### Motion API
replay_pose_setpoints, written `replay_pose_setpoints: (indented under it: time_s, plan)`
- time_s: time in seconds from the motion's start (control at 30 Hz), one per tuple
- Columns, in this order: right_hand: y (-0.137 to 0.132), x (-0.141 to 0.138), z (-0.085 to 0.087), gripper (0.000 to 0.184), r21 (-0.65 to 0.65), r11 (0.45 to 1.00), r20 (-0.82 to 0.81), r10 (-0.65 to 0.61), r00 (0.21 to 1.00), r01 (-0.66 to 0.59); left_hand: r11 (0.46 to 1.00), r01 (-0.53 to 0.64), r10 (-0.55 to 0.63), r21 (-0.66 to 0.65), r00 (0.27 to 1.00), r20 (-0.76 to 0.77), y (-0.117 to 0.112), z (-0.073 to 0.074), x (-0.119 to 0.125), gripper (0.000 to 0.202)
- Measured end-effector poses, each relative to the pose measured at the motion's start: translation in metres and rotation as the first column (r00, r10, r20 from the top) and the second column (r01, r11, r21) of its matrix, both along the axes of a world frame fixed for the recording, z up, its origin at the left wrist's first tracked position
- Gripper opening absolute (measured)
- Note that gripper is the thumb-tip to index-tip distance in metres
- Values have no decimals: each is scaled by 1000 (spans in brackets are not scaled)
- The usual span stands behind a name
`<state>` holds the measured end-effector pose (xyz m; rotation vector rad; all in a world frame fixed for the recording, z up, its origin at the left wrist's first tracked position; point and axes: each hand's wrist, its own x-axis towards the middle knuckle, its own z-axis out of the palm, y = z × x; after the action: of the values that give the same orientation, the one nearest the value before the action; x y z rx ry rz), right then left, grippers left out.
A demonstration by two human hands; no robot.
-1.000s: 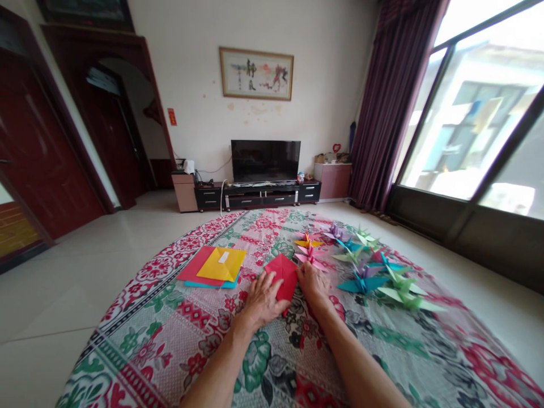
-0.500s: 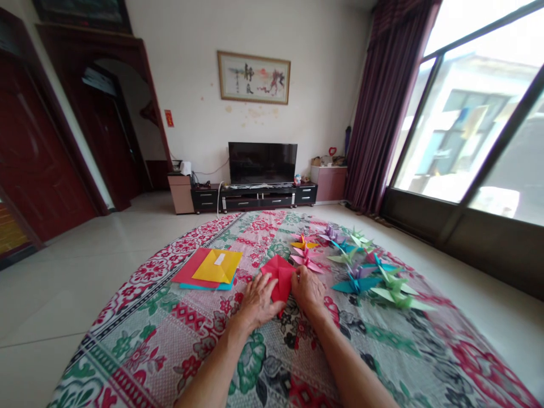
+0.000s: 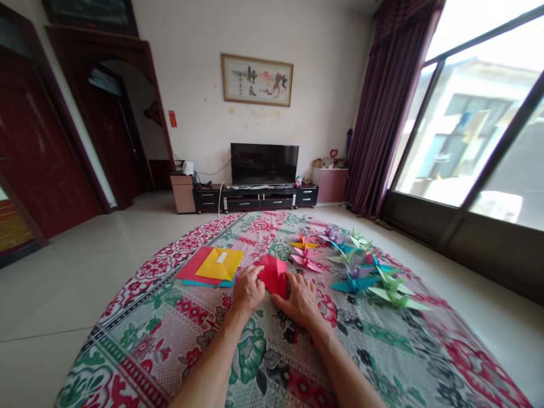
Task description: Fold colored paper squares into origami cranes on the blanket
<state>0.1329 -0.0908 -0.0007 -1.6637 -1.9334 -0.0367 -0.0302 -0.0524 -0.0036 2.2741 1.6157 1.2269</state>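
Observation:
A folded red origami paper [image 3: 272, 274] lies on the patterned cloth in front of me, with a crease line down its upper part. My left hand [image 3: 247, 290] is closed at its left edge, fingers curled, with index finger and thumb at the paper's left corner. On the other side, my right hand [image 3: 301, 298] rests low with its fingers stretched out. Its thumb touches the paper's bottom part and its fingertips meet the right edge. The underside of the paper is hidden.
Left of my hands lies a stack of red and blue sheets with a yellow folded paper [image 3: 219, 271] on top, bearing a small white piece [image 3: 221, 258]. Several paper cranes, including a pink crane [image 3: 306, 258] and a blue crane [image 3: 355, 283], stand on the right. The tablecloth [image 3: 178, 345] covers the rounded table.
My left hand has shifted from lying flat over the paper to closing at its left corner. My right hand has gone from a pinch at the right edge to spread fingers lower down.

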Motion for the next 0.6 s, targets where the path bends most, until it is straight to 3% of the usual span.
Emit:
replay_pose_setpoints:
  time_s: [0.1, 0.2, 0.37, 0.6]
  plan:
    - [0, 1, 0, 54, -18, 997, 22, 80, 997, -79, 989, -129, 130, 67, 991, -21, 6, -7, -4, 49]
    - [3, 3, 2, 37, -32, 991, 38, 134, 990, -133, 985, -156, 162, 72, 984, -79, 7, -12, -5, 52]
    - [8, 5, 4, 36, 35, 999, 46, 24, 999, -26, 993, -116, 116, 6, 983, -144, 2, -10, 0, 50]
    - [9, 2, 3, 26, 52, 998, -44, 23, 999, -21, 999, -27, 27, -39, 1000, -3, 2, -8, 3, 56]
